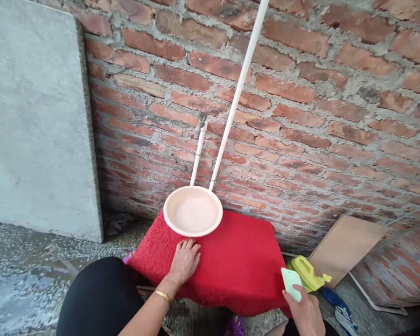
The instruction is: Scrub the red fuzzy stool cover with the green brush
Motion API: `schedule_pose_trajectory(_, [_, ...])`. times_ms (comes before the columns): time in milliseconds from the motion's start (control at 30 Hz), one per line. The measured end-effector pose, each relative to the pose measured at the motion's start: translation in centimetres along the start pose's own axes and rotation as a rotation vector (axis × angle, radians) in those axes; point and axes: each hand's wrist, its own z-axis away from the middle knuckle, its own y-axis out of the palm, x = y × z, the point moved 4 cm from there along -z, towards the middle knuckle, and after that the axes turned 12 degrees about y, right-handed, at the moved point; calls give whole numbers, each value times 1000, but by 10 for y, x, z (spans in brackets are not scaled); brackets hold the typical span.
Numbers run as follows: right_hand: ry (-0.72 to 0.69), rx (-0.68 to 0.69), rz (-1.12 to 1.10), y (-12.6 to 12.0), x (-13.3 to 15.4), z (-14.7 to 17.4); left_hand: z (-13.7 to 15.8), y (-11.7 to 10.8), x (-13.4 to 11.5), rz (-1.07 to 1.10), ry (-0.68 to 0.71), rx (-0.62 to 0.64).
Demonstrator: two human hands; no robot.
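My left hand [185, 261] rests palm down on a red cloth [247, 247] that covers a low table, its fingers loosely spread. Its fingertips come close to the front rim of a pale pink basin [195, 212]; whether they touch it I cannot tell. The basin stands upright on the cloth toward the wall, and its inside looks pale and smooth. At the right end of the cloth, my right hand [306, 310] grips a flat, pale green piece [291, 282] with rounded corners and a small hole. The lower part of that piece is hidden by my fingers.
Behind the cloth rises a brick wall [294, 116] with a tap [201, 122] and a white pipe [240, 88]. A yellow jug [306, 273], a brown board [348, 247] and blue slippers [339, 310] are at right. A grey slab [38, 121] leans left, beside wet floor [28, 280].
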Motion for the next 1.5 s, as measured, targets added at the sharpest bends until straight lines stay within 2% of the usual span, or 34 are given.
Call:
schedule_pose_trajectory(100, [-208,107,-113,17,67,43,-2,-5,4,21,-28,31])
schedule_pose_trajectory(233, [-541,319,-155,53,176,140,2,-16,15,30,-69,77])
schedule_pose_trajectory(300, [-681,342,-133,63,212,179,4,-24,20,22,-98,96])
schedule_pose_trajectory(367, [-753,334,-108,67,227,195,6,-32,25,11,-130,115])
schedule_pose_trajectory(467, [-688,337,-57,65,214,175,7,-46,31,-4,-181,146])
schedule_pose_trajectory(633, [-399,247,111,47,141,93,13,-79,54,-52,-328,129])
schedule_pose_trajectory(733, [-325,205,140,36,122,72,24,-98,77,-88,-481,98])
schedule_pose_trajectory(800, [-368,227,87,35,135,82,32,-102,90,-101,-598,99])
schedule_pose_trajectory(900, [-544,306,21,42,185,131,38,-96,98,-92,-730,139])
schedule_pose_trajectory(1067, [-901,313,22,58,279,226,34,-82,97,-89,-794,183])
schedule_pose_trajectory(1167, [-940,309,52,70,301,245,32,-80,99,-91,-807,198])
schedule_pose_trajectory(1233, [-913,291,98,73,298,236,32,-78,101,-96,-805,206])
schedule_pose_trajectory(1300, [-855,264,152,69,281,212,33,-75,102,-101,-795,206])
schedule_pose_trajectory(1500, [-494,253,371,36,207,110,33,-67,104,-118,-794,196])
